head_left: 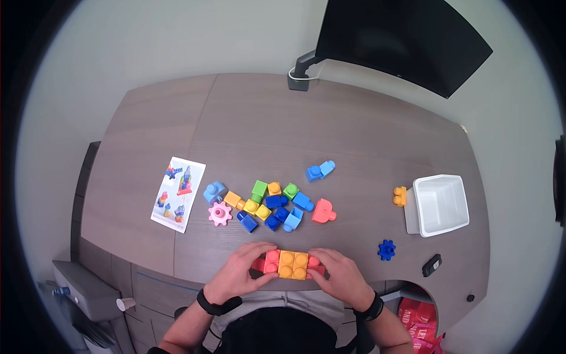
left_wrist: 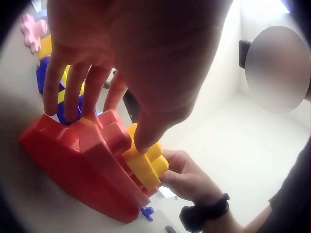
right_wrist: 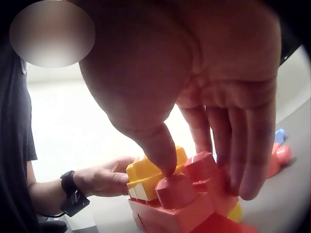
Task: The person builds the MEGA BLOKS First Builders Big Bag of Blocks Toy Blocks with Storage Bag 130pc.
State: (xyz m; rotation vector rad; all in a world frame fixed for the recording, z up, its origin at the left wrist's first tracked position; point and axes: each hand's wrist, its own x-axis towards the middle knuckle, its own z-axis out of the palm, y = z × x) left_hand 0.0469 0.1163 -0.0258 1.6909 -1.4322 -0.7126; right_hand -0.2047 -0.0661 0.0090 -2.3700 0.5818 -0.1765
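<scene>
At near table edge (head_left: pixel 191 272), I've got left hand (head_left: pixel 237 273) and right hand (head_left: pixel 343 277) gripping red-and-yellow block build (head_left: pixel 286 264) between them, long axis side to side, neither nearer tbh.

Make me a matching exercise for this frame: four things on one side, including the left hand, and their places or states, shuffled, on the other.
Things
1. Pink gear
2. Dark blue gear
3. White bin
4. Left hand

Places or states
A. Has an orange brick right beside it
B. Thumb and fingers on the red and yellow build
C. Between the right hand and the small black device
D. Next to a light blue brick, near the picture sheet

Pairs: 1-D; 2-C; 3-A; 4-B
</scene>
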